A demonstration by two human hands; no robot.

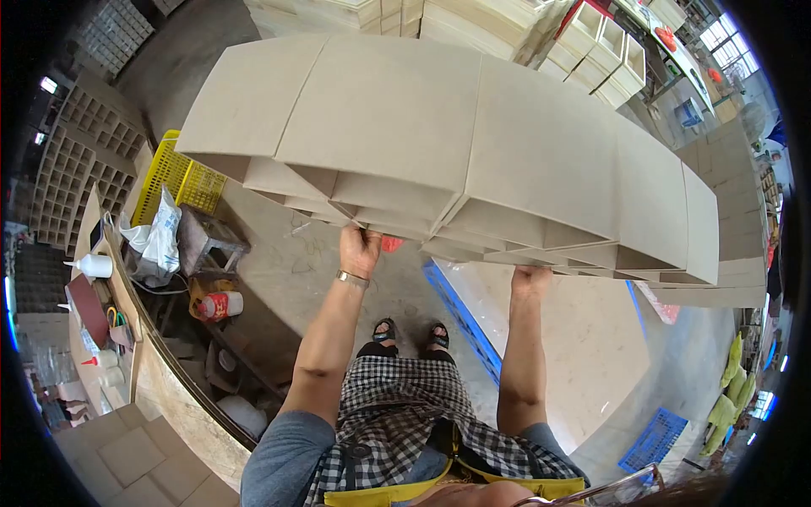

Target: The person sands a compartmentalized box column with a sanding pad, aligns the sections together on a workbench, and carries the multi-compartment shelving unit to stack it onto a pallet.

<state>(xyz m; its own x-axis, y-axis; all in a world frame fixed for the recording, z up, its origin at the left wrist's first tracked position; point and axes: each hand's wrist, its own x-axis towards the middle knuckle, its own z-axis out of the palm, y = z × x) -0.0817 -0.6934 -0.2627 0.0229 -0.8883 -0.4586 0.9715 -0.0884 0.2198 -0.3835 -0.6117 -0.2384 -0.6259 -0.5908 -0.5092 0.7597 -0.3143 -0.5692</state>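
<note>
A long beige wooden compartment unit [380, 110] is held up across the upper middle, its divided openings facing down toward me. Seams split its smooth outer face into several sections. My left hand [360, 250] grips the lower edge left of the middle, a watch or bracelet on that wrist. My right hand [531, 280] grips the same edge farther right. Both hands are closed around the board, and their fingertips are partly hidden by it.
On the left, a curved workbench [182, 414] carries bottles and scissors. A yellow plastic crate [199, 186] and a wooden stool [207, 241] stand beyond it. Below the unit lies a large board [583, 355] with a blue pallet edge [463, 317]. A blue crate [653, 440] sits lower right.
</note>
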